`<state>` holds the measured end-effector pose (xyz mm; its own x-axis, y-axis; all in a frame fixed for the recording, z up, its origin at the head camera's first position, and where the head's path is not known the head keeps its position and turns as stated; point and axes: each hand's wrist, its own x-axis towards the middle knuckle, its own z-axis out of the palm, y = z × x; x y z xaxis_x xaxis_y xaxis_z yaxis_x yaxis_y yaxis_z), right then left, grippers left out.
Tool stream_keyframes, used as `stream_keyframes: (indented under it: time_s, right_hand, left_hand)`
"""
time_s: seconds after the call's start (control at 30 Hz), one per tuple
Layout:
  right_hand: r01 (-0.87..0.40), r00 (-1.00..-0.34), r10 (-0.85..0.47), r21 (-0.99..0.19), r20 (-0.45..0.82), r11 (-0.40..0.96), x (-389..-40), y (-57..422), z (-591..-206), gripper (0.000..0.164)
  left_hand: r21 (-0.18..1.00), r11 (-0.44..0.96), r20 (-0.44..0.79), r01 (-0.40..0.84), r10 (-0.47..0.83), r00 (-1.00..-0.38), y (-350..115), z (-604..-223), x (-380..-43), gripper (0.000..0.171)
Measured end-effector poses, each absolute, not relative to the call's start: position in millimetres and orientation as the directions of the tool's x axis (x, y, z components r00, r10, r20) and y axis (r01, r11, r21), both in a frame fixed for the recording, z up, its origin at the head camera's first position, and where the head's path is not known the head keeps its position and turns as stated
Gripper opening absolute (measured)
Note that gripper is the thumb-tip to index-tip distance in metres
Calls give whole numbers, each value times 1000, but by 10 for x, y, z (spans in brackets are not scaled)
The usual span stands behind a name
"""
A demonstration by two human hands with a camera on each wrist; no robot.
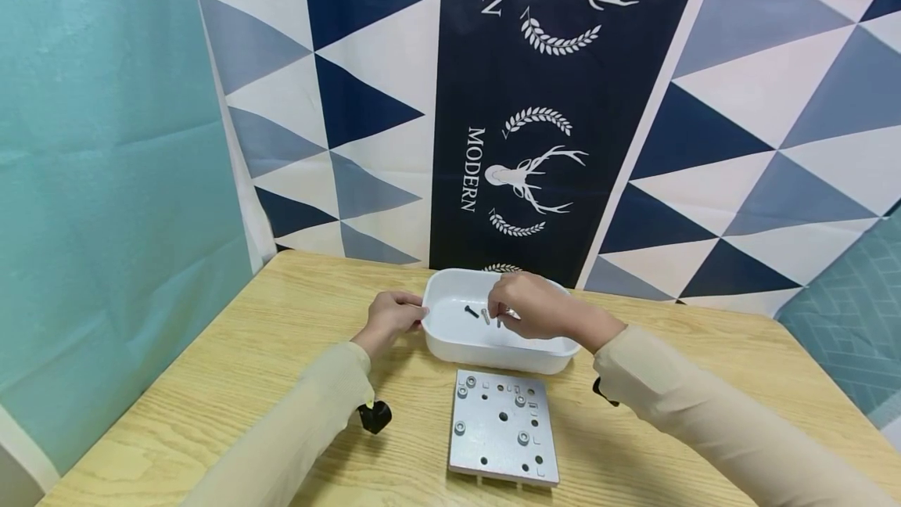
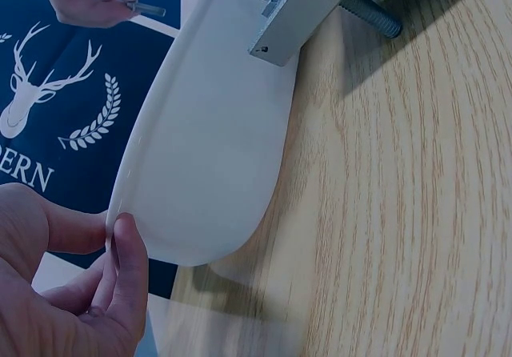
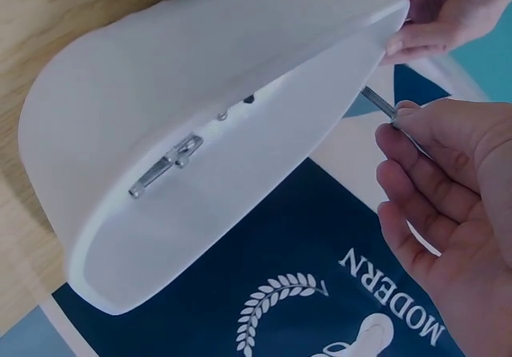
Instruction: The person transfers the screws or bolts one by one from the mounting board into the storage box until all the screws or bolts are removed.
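A white plastic tray (image 1: 464, 350) stands at the back of the table. Its left rim is pinched between the thumb and fingers of my left hand (image 1: 389, 317), as the left wrist view (image 2: 80, 293) also shows. Above the tray, my right hand (image 1: 533, 305) holds a slim silver bolt (image 3: 378, 101) between thumb and fingertips; its shaft juts out (image 2: 149, 9). Inside the tray lie a black screw (image 1: 472, 311), a silver screw (image 1: 485, 316) and other small metal fasteners (image 3: 164, 167), partly hidden by the right hand in the head view.
In front of the tray is a silver metal plate (image 1: 496, 444) with holes and several socket-head bolts (image 1: 523, 437) in it. A threaded bolt end (image 2: 376, 14) sticks out beneath it. A patterned cloth (image 1: 366, 100) hangs behind the wooden table (image 1: 232, 405).
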<state>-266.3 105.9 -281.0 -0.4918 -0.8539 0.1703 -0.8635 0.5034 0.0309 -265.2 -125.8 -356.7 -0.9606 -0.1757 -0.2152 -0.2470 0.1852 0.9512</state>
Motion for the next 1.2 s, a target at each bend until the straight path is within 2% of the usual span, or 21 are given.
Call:
stream_keyframes:
  time_s: [0.17,0.53,1.2]
  right_hand:
    - [-850,-517,-840,23,164,527,-2753,1076,-2809,16]
    - [-785,-619,-782,-41,69,618,-2951,1112,-2812,12]
    - [-668,-729,-677,-113,-101,736,-3200,1071,-2894,15]
  left_hand:
    - [952,183,-216,-247,-174,-961,-1262,-3562,-2661,20]
    - [950,183,-221,-251,-172,-960,-1263,-3551,-2673,22]
    - [952,181,-216,-248,-182,-959,-1258,-3570,-2665,22]
